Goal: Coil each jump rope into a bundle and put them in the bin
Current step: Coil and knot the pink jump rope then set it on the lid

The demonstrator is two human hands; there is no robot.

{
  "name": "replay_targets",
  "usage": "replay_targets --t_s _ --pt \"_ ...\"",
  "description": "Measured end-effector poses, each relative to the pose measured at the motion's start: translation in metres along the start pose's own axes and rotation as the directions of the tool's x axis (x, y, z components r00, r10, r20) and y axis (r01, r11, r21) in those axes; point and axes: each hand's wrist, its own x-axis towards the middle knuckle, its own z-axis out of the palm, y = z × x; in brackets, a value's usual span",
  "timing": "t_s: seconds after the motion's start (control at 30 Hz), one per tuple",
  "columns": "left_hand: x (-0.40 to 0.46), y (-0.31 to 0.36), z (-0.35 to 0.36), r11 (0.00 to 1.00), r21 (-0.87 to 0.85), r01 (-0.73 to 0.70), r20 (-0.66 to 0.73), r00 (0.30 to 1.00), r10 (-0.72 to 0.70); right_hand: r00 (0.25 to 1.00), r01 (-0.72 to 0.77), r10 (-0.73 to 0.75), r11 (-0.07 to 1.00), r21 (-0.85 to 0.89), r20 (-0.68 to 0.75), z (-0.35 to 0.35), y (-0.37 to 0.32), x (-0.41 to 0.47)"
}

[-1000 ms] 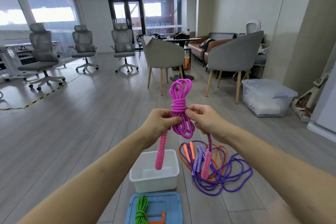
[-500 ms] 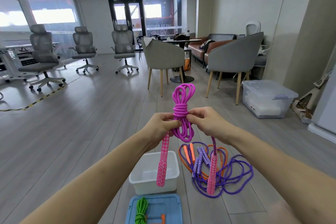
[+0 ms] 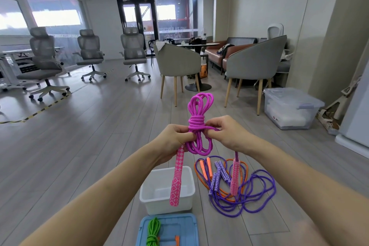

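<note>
Hands meet at chest height in the head view: the left hand (image 3: 175, 138) and right hand (image 3: 229, 134) each pinch the wrapped middle of a pink jump rope (image 3: 197, 124), coiled into a bundle above a white bin (image 3: 147, 195) on the floor. Its two patterned handles dangle, and the braided cord looks soft, light and apt to unwind, so the wrapped waist seems the safest hold. Purple and orange ropes (image 3: 259, 191) lie loose just beside the bin, a green rope (image 3: 152, 231) on a blue lid (image 3: 179, 229).

Magenta rope (image 3: 200, 124) with pink diamond-patterned handles (image 3: 177, 179), white bin (image 3: 147, 195), purple rope (image 3: 259, 195), orange rope (image 3: 200, 177).
</note>
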Motion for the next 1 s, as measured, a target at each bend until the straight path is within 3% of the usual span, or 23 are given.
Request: replay_targets --t_s 0.2,0.43,0.73,1.0 --pt "0.001 -0.003 0.002 0.996 -0.083 0.007 0.02 1.0 -0.005 0.999 0.017 -0.018 1.0 -0.025 -0.033 0.004 0.006 0.001" --pt "0.0 -0.005 0.005 0.969 -0.245 0.038 0.06 0.998 -0.024 0.995 -0.034 0.05 0.985 0.171 -0.089 0.01 0.005 0.001" --pt "0.001 -0.008 0.005 0.977 -0.212 0.002 0.057 0.998 0.011 0.987 -0.159 0.144 0.934 0.319 0.07 0.008 -0.002 -0.004" --pt "0.001 -0.011 0.002 0.996 -0.081 -0.046 0.093 0.994 0.053 0.969 -0.239 0.208 0.931 0.276 0.136 0.014 -0.003 0.0"
